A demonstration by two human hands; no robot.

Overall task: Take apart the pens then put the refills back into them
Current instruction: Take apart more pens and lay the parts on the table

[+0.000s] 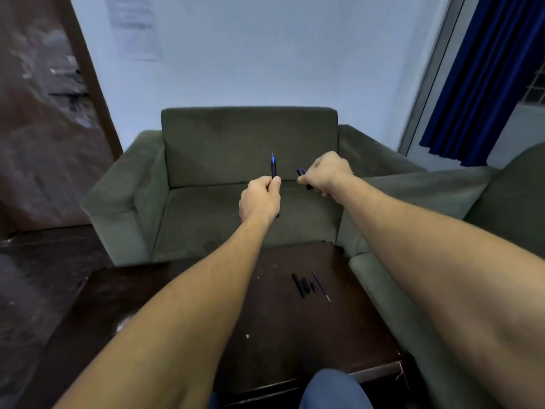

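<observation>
Head view: the left hand is closed around a dark pen, held upright with its blue tip pointing up and its long axis near vertical. Just to its right and apart from it, the right hand is closed on a short dark piece, probably the pen's cap, tilted. Below on the tabletop, nearer the right arm, lie dark pen parts beside a thin refill, roughly parallel. No brand or writing is legible.

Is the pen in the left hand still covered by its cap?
No, the pen in the left hand shows a bare blue tip pointing up.
</observation>
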